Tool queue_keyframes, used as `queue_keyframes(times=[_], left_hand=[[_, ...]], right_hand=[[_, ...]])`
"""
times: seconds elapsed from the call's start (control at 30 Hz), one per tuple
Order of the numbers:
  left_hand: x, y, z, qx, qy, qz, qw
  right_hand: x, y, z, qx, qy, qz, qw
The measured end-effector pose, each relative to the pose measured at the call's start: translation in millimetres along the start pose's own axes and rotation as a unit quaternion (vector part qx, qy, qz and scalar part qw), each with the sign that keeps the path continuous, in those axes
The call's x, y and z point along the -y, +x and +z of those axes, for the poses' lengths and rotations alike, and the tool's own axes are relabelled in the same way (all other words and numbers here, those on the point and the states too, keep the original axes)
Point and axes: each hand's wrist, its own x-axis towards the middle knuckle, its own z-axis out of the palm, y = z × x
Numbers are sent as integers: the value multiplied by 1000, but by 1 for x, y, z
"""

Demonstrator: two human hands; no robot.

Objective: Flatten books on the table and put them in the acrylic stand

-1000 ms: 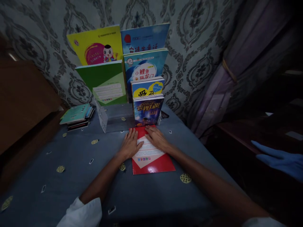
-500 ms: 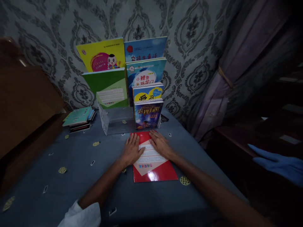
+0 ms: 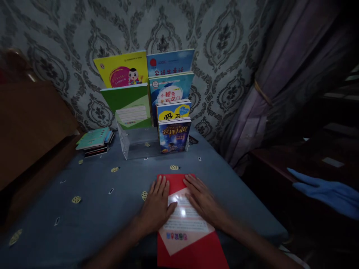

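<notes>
A red book (image 3: 193, 251) with a pale printed panel lies flat on the table in front of me. My left hand (image 3: 157, 205) rests palm down along its left side, fingers stretched forward. Opposite it, my right hand (image 3: 206, 200) lies flat over the right side, fingers pointing to the far edge. Both hands are open and touch the cover. Beyond them stands a clear acrylic rack (image 3: 123, 144) of upright books. It holds a purple-blue book (image 3: 174, 136) in front, a green book (image 3: 131, 108) and a yellow book (image 3: 123, 71) on the left, and blue ones behind.
A small stack of books (image 3: 94, 138) lies at the table's far left, near a brown wooden board (image 3: 33, 127). On the right, a blue glove (image 3: 325, 190) shows beside a dark surface. A tied curtain (image 3: 252, 119) hangs behind the table's right edge.
The red book has slid toward me, away from the rack, with both my hands flat on it. A patch of tablecloth now shows between book and rack.
</notes>
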Motion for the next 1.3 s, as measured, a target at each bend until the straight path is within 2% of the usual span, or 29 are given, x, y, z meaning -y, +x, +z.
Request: queue_keyframes(times=[0.13,0.3,0.43,0.57,0.77,0.9,1.03,1.17,1.3], left_hand=[[-7,-21,2,-4,-5,21,1000],[-10,-34,2,4,-8,32,999],[-8,-36,3,-12,-13,43,999],[-7,-36,6,-27,-19,49,998],[-6,-36,5,-12,-41,41,998],[-5,-37,-1,4,-73,38,997],[2,-36,-19,56,-149,33,987],[14,-31,-41,88,-279,5,956],[25,-24,-54,69,-431,-25,899]], right_hand=[[10,-41,-18,40,40,-27,998],[10,-85,-46,167,100,-60,979],[8,-101,-63,224,136,-87,961],[8,-103,-57,243,138,-95,956],[10,-100,-40,150,70,-116,979],[10,-89,-52,120,46,-144,981],[10,-67,-60,94,74,-162,980],[12,-43,-57,-15,154,-187,970],[17,-24,-66,-67,229,-155,959]])
